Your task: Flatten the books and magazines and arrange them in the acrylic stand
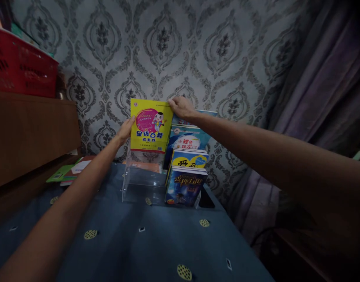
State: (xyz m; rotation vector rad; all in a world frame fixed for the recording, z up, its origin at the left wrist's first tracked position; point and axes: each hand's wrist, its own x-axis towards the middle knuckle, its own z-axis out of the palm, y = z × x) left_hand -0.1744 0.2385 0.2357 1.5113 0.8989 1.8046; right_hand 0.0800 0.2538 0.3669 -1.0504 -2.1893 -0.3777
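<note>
A yellow workbook with a cartoon child on its cover stands upright at the top left of a clear tiered book stand. My left hand grips the workbook's left edge. My right hand is closed on its top right corner, thumb toward the front. On the stand's right side, books rise in steps: a dark blue book in front, a yellow and blue book behind it, then a light blue book. Another blue book, farther back, is partly hidden by my right hand and forearm.
The stand rests on a table with a dark blue patterned cloth. A black phone-like object lies right of the stand. Several flat books lie at left, near a wooden cabinet bearing a red basket. A curtain hangs at right.
</note>
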